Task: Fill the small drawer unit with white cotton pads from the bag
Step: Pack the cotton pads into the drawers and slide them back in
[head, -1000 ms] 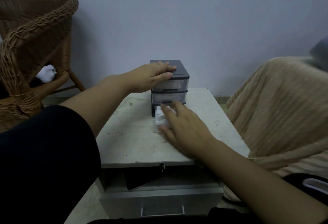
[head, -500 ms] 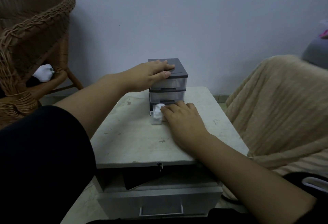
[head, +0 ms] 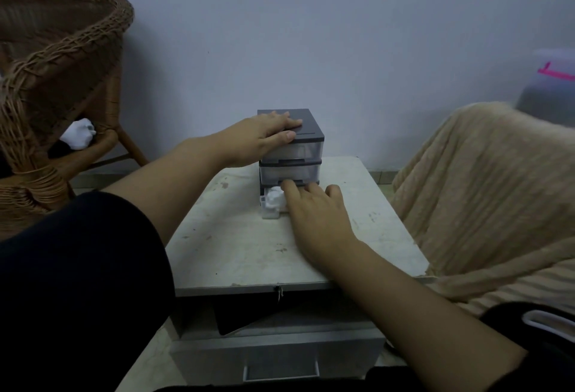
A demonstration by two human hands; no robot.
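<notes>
A small dark drawer unit (head: 306, 155) with clear drawers stands at the back of a pale side table (head: 242, 245). My left hand (head: 264, 139) lies flat on its top, thumb against the upper drawer's side. The bottom drawer (head: 270, 213) sticks out a little and holds white cotton pads (head: 275, 199). My right hand (head: 314, 214) covers most of that drawer, its fingers straight and reaching to the unit's front. No bag is in view.
A wicker chair (head: 62, 80) with a white cloth (head: 77, 133) stands at the left. A beige blanket (head: 485, 199) drapes a seat at the right. Below the tabletop a large grey drawer (head: 280, 357) hangs part open. A wall is close behind.
The bottom drawer has slid back into the unit under my right hand, which moved forward with it. My left hand stayed on the unit's top.
</notes>
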